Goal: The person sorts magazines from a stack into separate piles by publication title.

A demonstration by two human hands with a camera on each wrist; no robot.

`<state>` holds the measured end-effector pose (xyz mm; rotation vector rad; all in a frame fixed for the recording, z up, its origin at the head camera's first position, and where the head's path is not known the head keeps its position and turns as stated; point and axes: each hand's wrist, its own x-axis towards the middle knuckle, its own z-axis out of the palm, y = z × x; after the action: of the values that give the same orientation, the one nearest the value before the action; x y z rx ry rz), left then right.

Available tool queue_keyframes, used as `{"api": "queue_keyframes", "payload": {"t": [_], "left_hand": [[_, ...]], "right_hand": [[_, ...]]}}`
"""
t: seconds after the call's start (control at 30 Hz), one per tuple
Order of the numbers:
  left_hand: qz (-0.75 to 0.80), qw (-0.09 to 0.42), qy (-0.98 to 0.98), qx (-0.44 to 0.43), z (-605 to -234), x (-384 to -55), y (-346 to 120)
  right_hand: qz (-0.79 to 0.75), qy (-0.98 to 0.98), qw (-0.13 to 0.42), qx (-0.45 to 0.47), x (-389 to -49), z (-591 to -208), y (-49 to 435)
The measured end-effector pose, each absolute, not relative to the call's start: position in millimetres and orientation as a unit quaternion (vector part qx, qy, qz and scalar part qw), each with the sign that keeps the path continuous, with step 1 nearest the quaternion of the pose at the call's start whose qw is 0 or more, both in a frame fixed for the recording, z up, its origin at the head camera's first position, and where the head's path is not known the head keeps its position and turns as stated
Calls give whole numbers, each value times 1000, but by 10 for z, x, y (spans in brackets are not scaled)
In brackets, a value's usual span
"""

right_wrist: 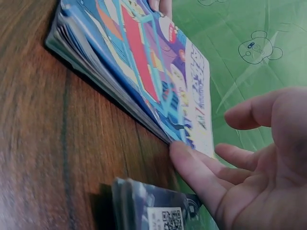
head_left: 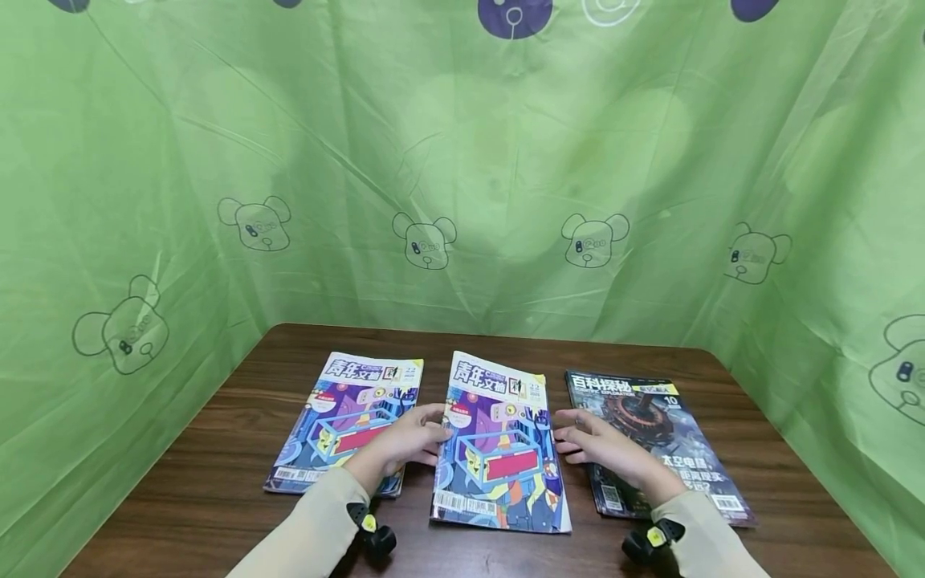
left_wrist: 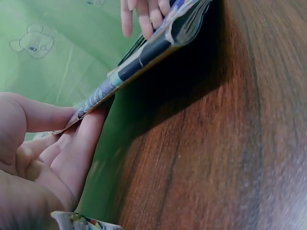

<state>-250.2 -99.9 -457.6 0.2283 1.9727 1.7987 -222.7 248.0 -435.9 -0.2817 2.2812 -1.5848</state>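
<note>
A magazine (head_left: 497, 449) with a purple and blue cover is in the middle of the table. My left hand (head_left: 410, 441) pinches its left edge, thumb above and fingers beneath; in the left wrist view the magazine's spine (left_wrist: 127, 69) is tilted up off the table, dark shadow under it. At its opposite edge is my right hand (head_left: 607, 445), fingers extended and thumb apart, one fingertip (right_wrist: 181, 152) right at the page edges. That hand partly covers a dark magazine (head_left: 697, 457) in the head view. Below my left hand lies another purple-covered magazine (head_left: 347, 417).
All three magazines are on a brown wooden table (head_left: 499, 555), spread in a row. A green curtain (head_left: 506, 281) with bear-head outlines surrounds the back and sides of the table.
</note>
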Motion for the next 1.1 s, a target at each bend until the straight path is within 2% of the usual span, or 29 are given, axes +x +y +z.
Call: {"api": "queue_keyframes", "payload": {"t": [0.53, 0.77, 1.1], "left_hand": [[690, 226, 681, 92, -4590, -2514, -1022], [690, 225, 682, 93, -4586, -2522, -1026], [702, 224, 672, 74, -4562, -2514, -1025]], "right_hand": [[-566, 804, 154, -100, -2225, -4380, 2429], [-614, 759, 194, -96, -2235, -4433, 2414], [-647, 726, 206, -111, -2190, -4442, 2339]]}}
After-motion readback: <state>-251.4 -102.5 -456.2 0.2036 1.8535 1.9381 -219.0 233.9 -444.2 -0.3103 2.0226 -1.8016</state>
